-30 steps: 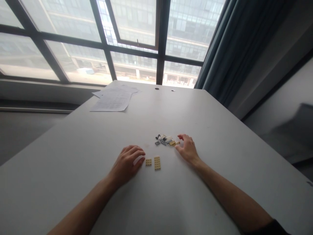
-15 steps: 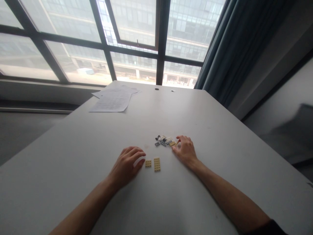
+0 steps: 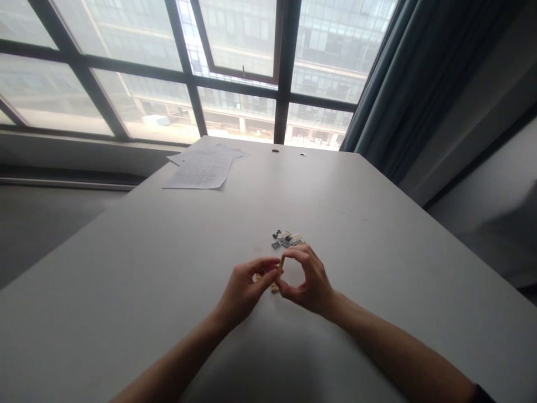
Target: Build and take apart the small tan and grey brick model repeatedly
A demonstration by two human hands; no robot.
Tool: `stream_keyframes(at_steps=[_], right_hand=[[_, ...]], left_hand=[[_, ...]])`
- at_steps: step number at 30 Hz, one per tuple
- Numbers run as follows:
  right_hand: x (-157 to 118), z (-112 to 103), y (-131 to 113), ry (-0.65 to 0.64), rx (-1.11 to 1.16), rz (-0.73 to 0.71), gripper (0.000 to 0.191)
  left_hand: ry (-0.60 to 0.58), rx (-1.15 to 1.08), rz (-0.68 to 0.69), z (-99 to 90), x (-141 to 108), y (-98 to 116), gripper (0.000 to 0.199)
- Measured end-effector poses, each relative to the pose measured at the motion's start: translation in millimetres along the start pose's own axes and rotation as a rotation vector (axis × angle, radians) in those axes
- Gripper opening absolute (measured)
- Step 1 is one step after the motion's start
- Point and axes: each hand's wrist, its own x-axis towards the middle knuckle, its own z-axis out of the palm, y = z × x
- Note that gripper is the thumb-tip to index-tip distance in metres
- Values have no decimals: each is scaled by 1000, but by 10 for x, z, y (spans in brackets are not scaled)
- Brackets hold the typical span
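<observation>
My right hand (image 3: 309,282) holds a tan toy brick plate (image 3: 281,264) on edge between thumb and forefinger, which curve into a ring. From the other side, my left hand (image 3: 247,286) meets the same plate, its thumb and fingertips pinched at it. Below and behind my left fingers, a studded tan plate (image 3: 274,289) shows in part on the table. Another small tan plate (image 3: 257,277) peeks through the gap in my left hand. Just beyond my hands lies a pile of grey, white and dark bricks (image 3: 286,240), partly covered by my right fingers.
Printed sheets of paper (image 3: 201,170) lie at the far left of the white table (image 3: 377,268). Two small round spots, one a dark hole (image 3: 275,150), are near its far edge. Behind stand a window and a blue curtain (image 3: 377,112).
My right hand has come from the pile towards me and left, bringing a tan plate. My left hand has moved right to meet it, now covering much of the two tan plates on the table.
</observation>
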Motion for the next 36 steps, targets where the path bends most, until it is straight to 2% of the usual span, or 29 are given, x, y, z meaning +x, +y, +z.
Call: stream_keyframes(at_steps=[3,5,7,11,14,17,20,23,26,29,33,36], right_hand=[[-8,12,1,-3,17,-11,51],[-6,8,4,-18,51,22,49],[6,-7,5,-19,104,104,41],[42,-46,12,-42,221,316,9],[55,-59,19,-68,282,382,6],[51,-54,6,-89,310,389,10],[28,-41,-33,-70,226,290,8],[-17,-40,-74,-38,73,51,3],[-65,-62,-81,-53,-67,-177,15],[-94,-94,-50,-95,-174,-324,23],[-100,-102,-22,-178,-232,-406,27],[-90,-68,-32,-175,-219,-352,25]], left_hand=[[-58,-209,-82,6,-5,-30,29],[-57,-252,-104,2,0,-56,29],[-19,-198,-83,-6,6,-79,27],[78,22,3,-26,9,-94,19],[138,144,89,-58,7,-67,13],[190,263,242,-107,6,-25,7],[215,299,341,-134,6,-5,6],[230,235,331,-115,5,-23,6],[212,46,197,-72,1,-51,13],[141,-150,17,-47,-5,-46,21],[103,-268,-85,-54,-1,1,23],[107,-296,-105,-62,7,14,25]])
